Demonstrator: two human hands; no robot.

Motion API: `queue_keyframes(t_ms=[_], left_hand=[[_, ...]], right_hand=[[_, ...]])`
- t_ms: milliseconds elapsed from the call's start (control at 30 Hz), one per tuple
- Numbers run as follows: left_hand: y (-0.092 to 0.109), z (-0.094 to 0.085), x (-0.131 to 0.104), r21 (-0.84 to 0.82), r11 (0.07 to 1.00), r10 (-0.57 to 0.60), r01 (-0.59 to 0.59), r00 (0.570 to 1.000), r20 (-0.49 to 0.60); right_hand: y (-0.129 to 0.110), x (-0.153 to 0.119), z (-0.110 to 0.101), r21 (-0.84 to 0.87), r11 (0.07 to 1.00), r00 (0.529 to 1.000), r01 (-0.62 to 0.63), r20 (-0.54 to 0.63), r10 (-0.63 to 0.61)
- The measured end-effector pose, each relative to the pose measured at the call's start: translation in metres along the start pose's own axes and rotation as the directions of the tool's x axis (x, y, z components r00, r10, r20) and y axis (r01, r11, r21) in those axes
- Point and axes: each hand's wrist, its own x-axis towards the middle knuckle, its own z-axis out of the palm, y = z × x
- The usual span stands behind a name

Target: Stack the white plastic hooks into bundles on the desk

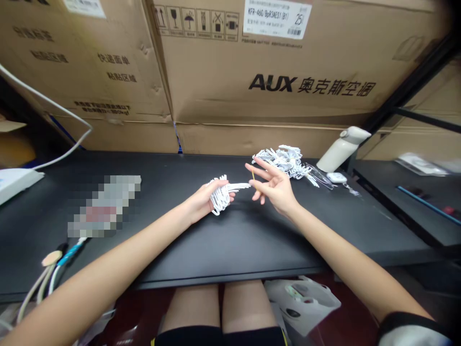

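Observation:
My left hand (203, 202) is closed around a folded bundle of white cord (220, 197), held above the black desk. Several straight strands (239, 186) stick out of this bundle toward the right. At their tips is my right hand (275, 190), with a thin yellow rubber band (253, 174) stretched between its thumb and fingers. Whether the band touches the strands, I cannot tell. Behind my right hand lies a loose pile of similar white cords (288, 159), partly hidden by the fingers.
A cream bottle (340, 151) leans at the back right, with a small white case (336, 178) before it. On the left are a blurred-out object (108, 204) with a cable, and a white device (18, 182). Large cardboard boxes (216, 86) wall off the back. A plastic bag (302, 302) hangs below the desk edge.

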Motion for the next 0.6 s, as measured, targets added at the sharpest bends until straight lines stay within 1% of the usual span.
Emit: queue_keyframes(t_ms=[100,200,367,500,600], left_hand=[[-0.001,0.003,-0.001,0.004,1.000,-0.003,0.003,1.000,0.013],[-0.002,0.004,-0.002,-0.003,1.000,0.003,-0.003,1.000,0.020],[-0.004,0.004,0.001,-0.023,1.000,0.019,-0.018,1.000,0.025],[-0.005,0.001,0.003,-0.019,0.999,0.037,-0.037,0.999,0.009],[-0.005,0.000,0.003,-0.012,0.999,0.031,-0.030,0.999,0.033]], right_hand=[[-0.005,-0.004,0.005,-0.033,0.999,0.996,0.020,0.086,-0.018],[-0.006,-0.008,0.011,-0.092,0.993,0.991,0.077,0.116,-0.066],[-0.006,-0.008,0.015,-0.252,0.959,0.988,0.128,0.121,-0.100],[-0.011,-0.008,0.009,-0.355,0.918,0.984,0.178,0.088,-0.157],[-0.011,-0.006,0.004,-0.414,0.882,0.974,0.227,0.091,-0.207]])
